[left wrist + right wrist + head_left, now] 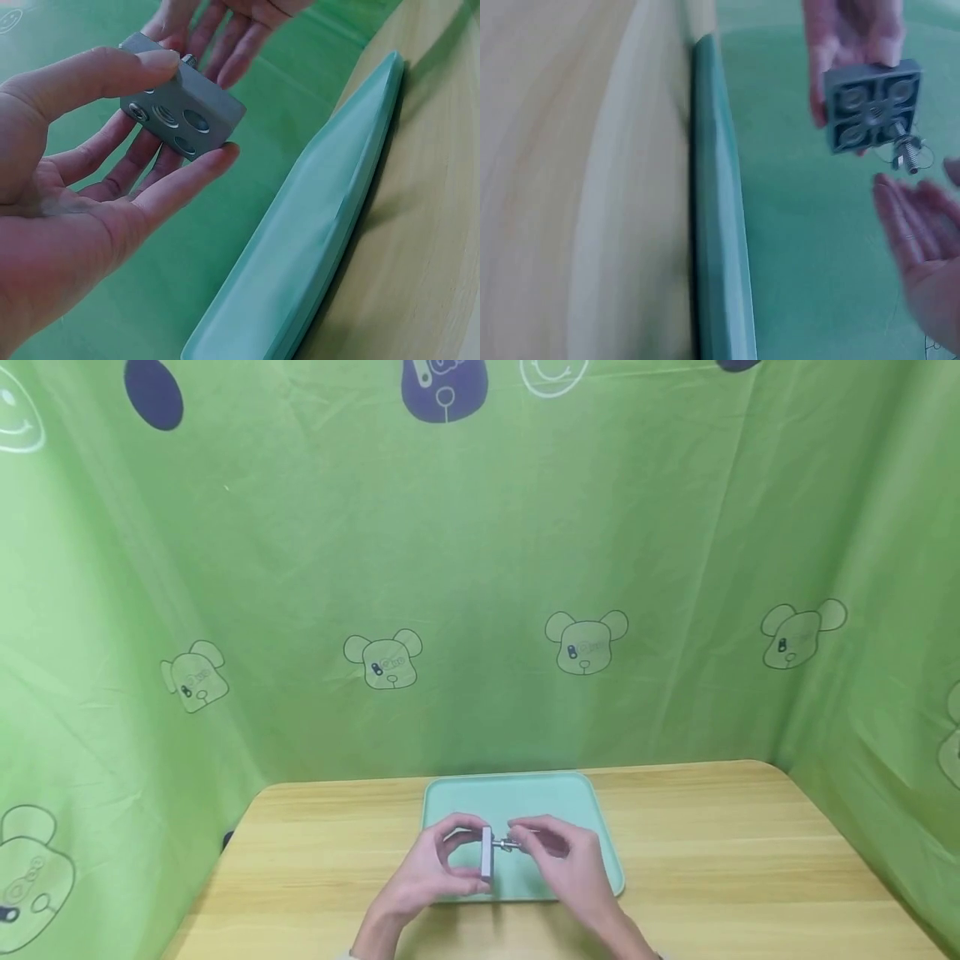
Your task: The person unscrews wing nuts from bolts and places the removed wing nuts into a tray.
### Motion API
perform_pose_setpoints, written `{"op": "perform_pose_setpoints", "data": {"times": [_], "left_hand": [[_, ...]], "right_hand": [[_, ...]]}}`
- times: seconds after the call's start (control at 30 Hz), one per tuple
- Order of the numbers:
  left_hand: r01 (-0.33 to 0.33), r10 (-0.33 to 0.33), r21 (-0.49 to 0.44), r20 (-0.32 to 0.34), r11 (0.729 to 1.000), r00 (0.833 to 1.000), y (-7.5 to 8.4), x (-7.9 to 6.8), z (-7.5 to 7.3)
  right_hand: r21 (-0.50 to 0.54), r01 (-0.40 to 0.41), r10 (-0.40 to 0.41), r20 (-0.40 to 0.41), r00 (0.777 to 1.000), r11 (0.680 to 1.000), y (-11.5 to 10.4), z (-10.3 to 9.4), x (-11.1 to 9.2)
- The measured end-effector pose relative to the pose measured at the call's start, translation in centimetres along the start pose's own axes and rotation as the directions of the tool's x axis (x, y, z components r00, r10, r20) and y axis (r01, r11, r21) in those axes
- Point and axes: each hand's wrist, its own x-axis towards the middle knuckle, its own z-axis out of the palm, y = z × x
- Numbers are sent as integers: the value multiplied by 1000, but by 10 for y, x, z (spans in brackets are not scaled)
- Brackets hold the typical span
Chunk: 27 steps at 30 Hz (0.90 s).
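My left hand (435, 864) grips a small grey block (487, 853) by its edges, thumb on one side and fingers on the other, above the tray. In the left wrist view the block's near face shows several round holes and a screw head (138, 112) in one of them. From the opposite face a threaded screw (911, 161) sticks out, carrying what looks like a wing nut (906, 142). My right hand (570, 860) hovers beside the screw's free end. Its fingers are loosely bent and apart from the screw in the right wrist view.
A mint-green tray (517, 789) lies on the wooden table (720, 852) beneath both hands. Green curtains (487, 560) printed with bear heads enclose the back and sides of the table.
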Motion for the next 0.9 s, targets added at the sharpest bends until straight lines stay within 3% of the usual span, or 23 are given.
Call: {"op": "perform_pose_setpoints", "data": {"times": [0.03, 0.07, 0.13, 0.23, 0.37, 0.53, 0.67, 0.77, 0.9], "left_hand": [[-4, 4, 4, 3, 1000, 1000, 0, 0, 1], [-10, 10, 7, 7, 1000, 1000, 1, 0, 1], [-23, 22, 17, 15, 1000, 1000, 1, 1, 2], [-48, 47, 46, 29, 998, 999, 0, 1, 3], [-77, 73, 81, 51, 994, 996, -1, 2, 5], [-84, 77, 114, 58, 990, 995, -1, 2, 6], [-78, 71, 132, 54, 988, 996, -2, 2, 7], [-77, 70, 131, 57, 988, 996, -2, 1, 7], [-70, 64, 116, 53, 991, 997, -2, 1, 6]], "right_hand": [[73, -134, 134, 8, 991, 988, -2, 0, 0], [141, -256, 256, 25, 966, 956, -4, -1, -1], [237, -430, 425, 75, 902, 871, -6, -3, 0], [288, -566, 540, 172, 824, 772, -6, -6, 1], [313, -638, 583, 260, 770, 703, -6, -9, 2], [345, -672, 604, 295, 740, 655, -5, -10, 1], [349, -678, 609, 299, 735, 647, -5, -11, 1], [344, -666, 601, 288, 746, 662, -5, -10, 1], [314, -610, 558, 247, 792, 728, -7, -8, 1]]}}
